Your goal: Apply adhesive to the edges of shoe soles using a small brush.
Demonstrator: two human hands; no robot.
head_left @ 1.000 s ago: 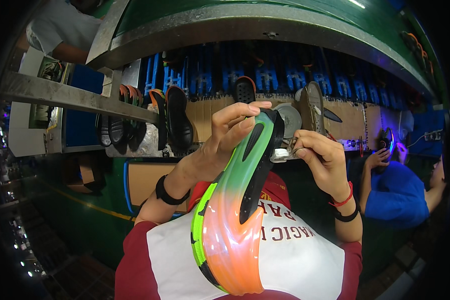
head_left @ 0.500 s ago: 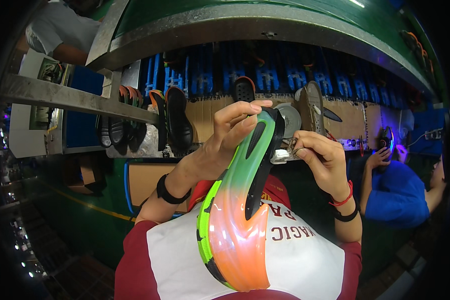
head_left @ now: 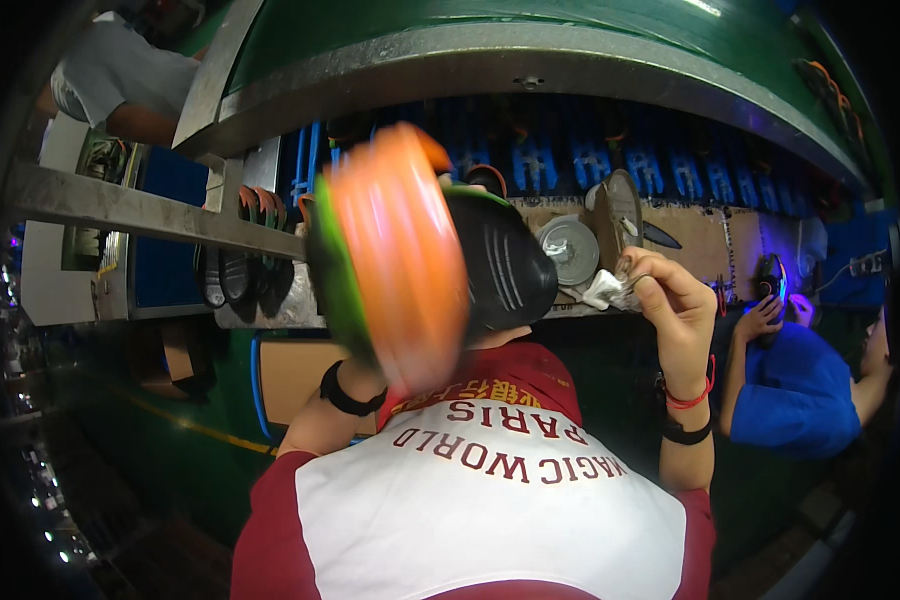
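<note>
Head: right hand (head_left: 679, 300) pinches whitish wad (head_left: 604, 289)

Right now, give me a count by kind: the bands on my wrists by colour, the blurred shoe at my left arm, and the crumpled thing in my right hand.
Black wristbands: 2
Red bracelet: 1
Orange-and-green shoe, blurred: 1
Crumpled silvery piece in your right hand: 1
Total: 5

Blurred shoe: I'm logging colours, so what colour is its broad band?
The shoe's band is orange, though blurred, best seen in the head view.
</note>
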